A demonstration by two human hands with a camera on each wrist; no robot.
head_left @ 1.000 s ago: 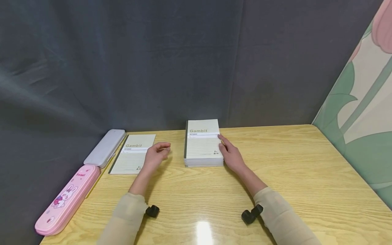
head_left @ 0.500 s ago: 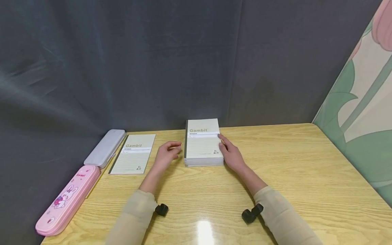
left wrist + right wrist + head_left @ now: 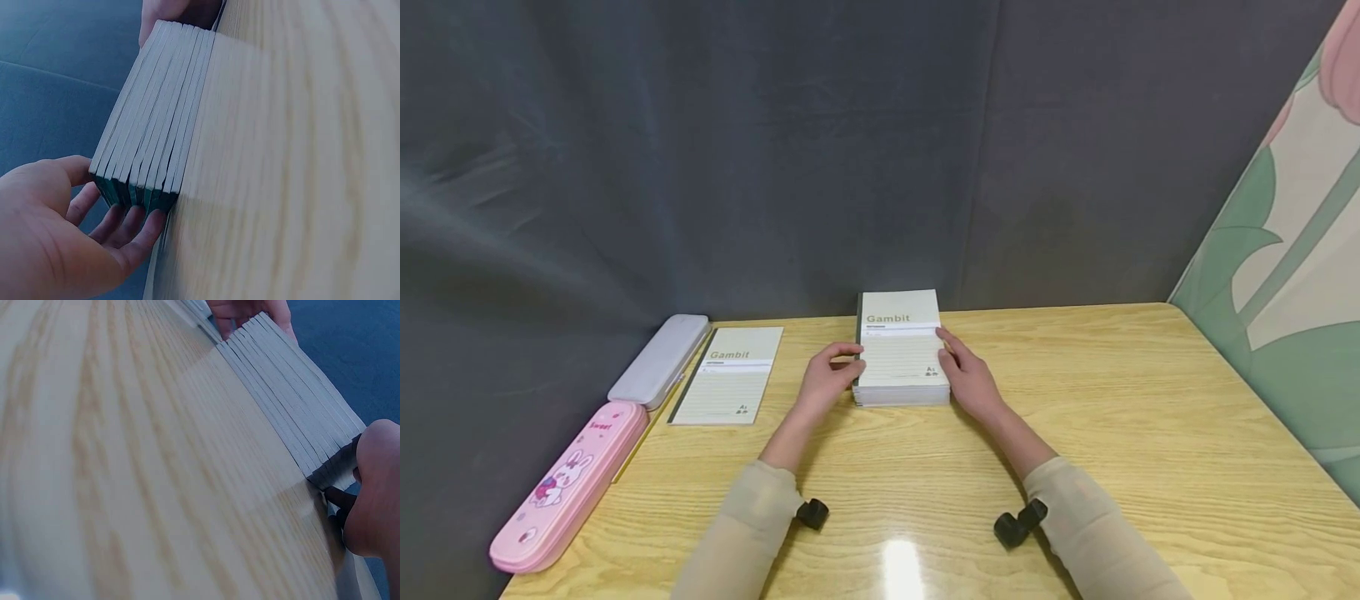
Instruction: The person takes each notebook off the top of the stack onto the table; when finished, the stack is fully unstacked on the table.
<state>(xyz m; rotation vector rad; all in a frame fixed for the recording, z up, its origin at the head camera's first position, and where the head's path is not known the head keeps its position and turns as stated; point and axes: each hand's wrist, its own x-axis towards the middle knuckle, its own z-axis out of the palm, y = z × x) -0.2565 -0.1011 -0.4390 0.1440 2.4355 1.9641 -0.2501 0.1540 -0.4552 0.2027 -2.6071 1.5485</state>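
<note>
A stack of several pale green "Gambit" notebooks [image 3: 901, 358] lies at the middle back of the wooden table [image 3: 1120, 433]. My left hand [image 3: 829, 379] has its fingers [image 3: 128, 228] against the dark spine side of the stack [image 3: 156, 125], with the thumb at the top cover's edge. My right hand [image 3: 966, 377] lies along the stack's right side, its fingers stretched beside the page edges [image 3: 294, 406] and its thumb [image 3: 375, 481] at the top corner. The stack sits flat between both hands.
One single "Gambit" notebook [image 3: 727, 375] lies flat to the left of the stack. A grey pencil case [image 3: 658, 360] and a pink rabbit-print pencil case [image 3: 571, 483] line the table's left edge. Dark cloth hangs behind; a flowered panel [image 3: 1285, 275] stands at the right.
My left hand has moved right, away from the single notebook, and now touches the stack's spine side. The right hand and the stack have stayed in place.
</note>
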